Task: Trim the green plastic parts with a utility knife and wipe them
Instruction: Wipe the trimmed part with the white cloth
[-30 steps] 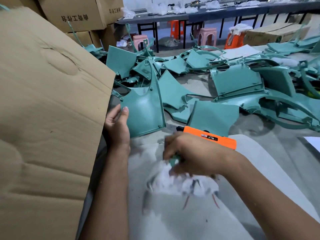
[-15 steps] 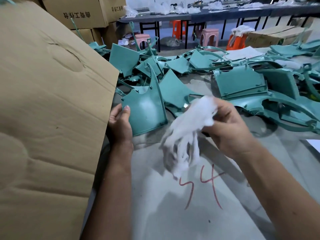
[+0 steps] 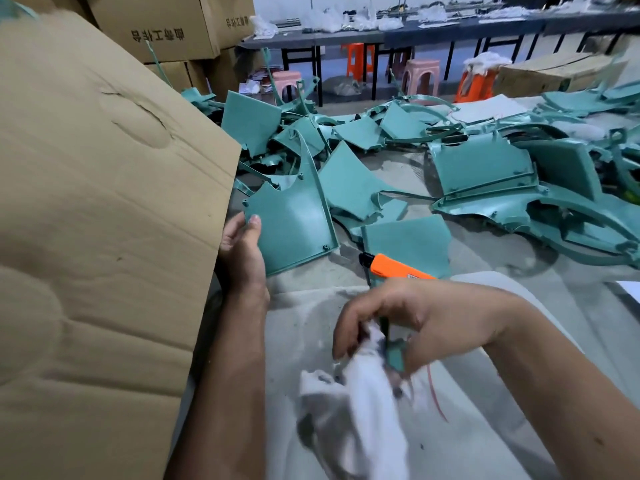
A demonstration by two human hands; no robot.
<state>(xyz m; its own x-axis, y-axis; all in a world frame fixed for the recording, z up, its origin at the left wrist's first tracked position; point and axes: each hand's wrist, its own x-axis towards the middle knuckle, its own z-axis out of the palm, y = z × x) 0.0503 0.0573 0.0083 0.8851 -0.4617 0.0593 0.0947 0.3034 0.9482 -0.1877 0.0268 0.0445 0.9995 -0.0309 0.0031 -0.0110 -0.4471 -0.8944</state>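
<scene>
My left hand grips the lower left edge of a curved green plastic panel, which stands tilted on the grey table. My right hand is low over the near table and grips a white rag, blurred by motion, together with a small green piece. An orange utility knife lies on the table just beyond my right hand, against a flat green panel. A heap of green plastic parts covers the far table.
A large cardboard flap fills the left side, close to my left arm. Cardboard boxes are stacked at the back left. Plastic stools and a long dark table stand behind. Red marks show on the grey cloth.
My right hand has dropped from in front of the green parts back down to the near table with the rag. The knife shows again. My left hand still holds the panel.
</scene>
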